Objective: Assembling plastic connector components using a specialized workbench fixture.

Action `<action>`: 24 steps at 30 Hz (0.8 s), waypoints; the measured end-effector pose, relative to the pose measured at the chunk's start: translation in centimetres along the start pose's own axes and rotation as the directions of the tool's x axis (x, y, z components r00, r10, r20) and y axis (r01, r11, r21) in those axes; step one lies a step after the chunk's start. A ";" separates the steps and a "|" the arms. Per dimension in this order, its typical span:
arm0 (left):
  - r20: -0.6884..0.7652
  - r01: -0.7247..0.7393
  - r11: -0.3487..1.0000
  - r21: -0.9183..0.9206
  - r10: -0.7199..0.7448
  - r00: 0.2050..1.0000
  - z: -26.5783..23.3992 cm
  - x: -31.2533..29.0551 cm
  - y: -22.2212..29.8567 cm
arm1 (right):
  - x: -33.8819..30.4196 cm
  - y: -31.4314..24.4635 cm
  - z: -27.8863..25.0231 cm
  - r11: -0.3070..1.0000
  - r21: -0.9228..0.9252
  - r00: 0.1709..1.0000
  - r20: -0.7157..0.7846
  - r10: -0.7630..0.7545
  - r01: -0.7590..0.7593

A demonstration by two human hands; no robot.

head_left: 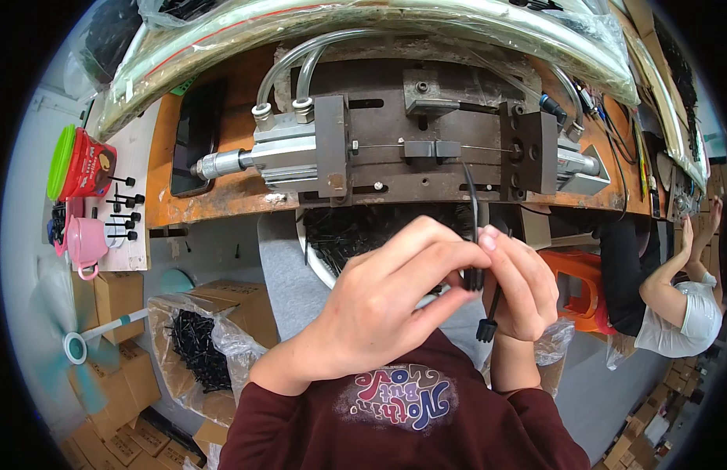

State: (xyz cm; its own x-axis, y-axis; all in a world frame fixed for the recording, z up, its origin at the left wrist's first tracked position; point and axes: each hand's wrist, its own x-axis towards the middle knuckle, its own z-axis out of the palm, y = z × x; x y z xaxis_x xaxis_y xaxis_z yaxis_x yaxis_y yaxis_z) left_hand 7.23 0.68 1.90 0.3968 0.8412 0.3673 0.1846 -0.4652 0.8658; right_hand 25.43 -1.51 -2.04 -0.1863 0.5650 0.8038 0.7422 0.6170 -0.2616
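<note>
Over my lap, the two hands meet at the fingertips. My left hand [395, 286] is closed, thumb and fingers pinching a slim black plastic piece [474, 276] whose thin strip rises toward the bench fixture. Close against it, my right hand [524, 286] is also closed; a black rod with a ridged knob [486, 330] hangs down from its fingers. Fingers partly hide where the pieces touch. Beneath them sits a pale-rimmed basin [307, 252] full of black plastic parts [355, 235]. Ahead stands a metal fixture [426, 174] with small grey blocks [431, 149] at its centre.
Air cylinders [289, 153] with clear hoses flank the fixture on the wooden bench [222, 207]. At left are a phone [197, 137], a red tub [89, 164], a pink cup [87, 241] and a fan [76, 348]. A lined carton [199, 348] holds black parts. Another person [681, 313] sits right.
</note>
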 end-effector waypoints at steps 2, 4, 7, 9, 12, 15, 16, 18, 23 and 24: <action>-0.042 -0.037 0.966 0.254 0.049 0.998 -0.2 0.0 -0.5 | -0.1 0.1 0.1 0.999 0.004 0.999 -0.014 0.047 -0.047; -0.068 -0.042 0.954 0.298 0.065 0.996 -0.1 0.5 -1.5 | 0.0 0.5 -0.2 0.979 0.141 0.988 -0.040 0.152 -0.145; -0.021 -0.128 0.841 0.525 0.163 0.986 0.2 1.1 -2.8 | 0.3 1.0 -0.9 0.940 0.307 0.985 -0.041 0.170 -0.149; 0.014 -0.153 0.794 0.588 0.179 0.984 0.4 1.2 -3.1 | 0.3 0.8 -1.1 0.883 0.437 0.977 -0.036 0.208 -0.172; 0.029 -0.159 0.771 0.617 0.180 0.983 0.5 1.3 -3.0 | 0.1 0.0 -0.7 0.755 0.611 0.941 -0.048 0.335 -0.237; -0.039 -0.139 0.834 0.533 0.189 0.981 0.2 1.3 -2.8 | 0.2 -0.1 -0.3 0.718 0.650 0.919 -0.077 0.387 -0.248; -0.089 -0.123 0.885 0.450 0.182 0.979 0.1 1.1 -2.7 | 0.3 0.1 -0.3 0.772 0.591 0.948 -0.035 0.315 -0.234; -0.175 -0.098 0.964 0.247 0.144 0.974 -0.2 0.7 -2.6 | 0.9 0.5 -1.1 0.871 0.461 0.985 0.087 0.146 -0.170; -0.147 0.057 0.996 -0.070 -0.067 0.987 -1.4 -1.1 -2.8 | 1.7 0.0 0.4 0.899 0.367 0.964 0.196 0.177 -0.240; -0.146 0.056 0.995 -0.079 -0.068 0.987 -1.4 -1.4 -2.9 | 1.9 0.0 0.7 0.894 0.395 0.973 0.169 0.156 -0.212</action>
State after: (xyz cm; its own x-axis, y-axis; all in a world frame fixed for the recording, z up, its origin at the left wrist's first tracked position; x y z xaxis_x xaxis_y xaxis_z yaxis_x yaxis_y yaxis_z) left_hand 4.86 1.29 -0.64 0.2479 0.9019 0.3537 0.1350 -0.3937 0.9093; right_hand 24.61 -0.08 -0.93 -0.1738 0.7387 0.6512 0.4485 0.6481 -0.6155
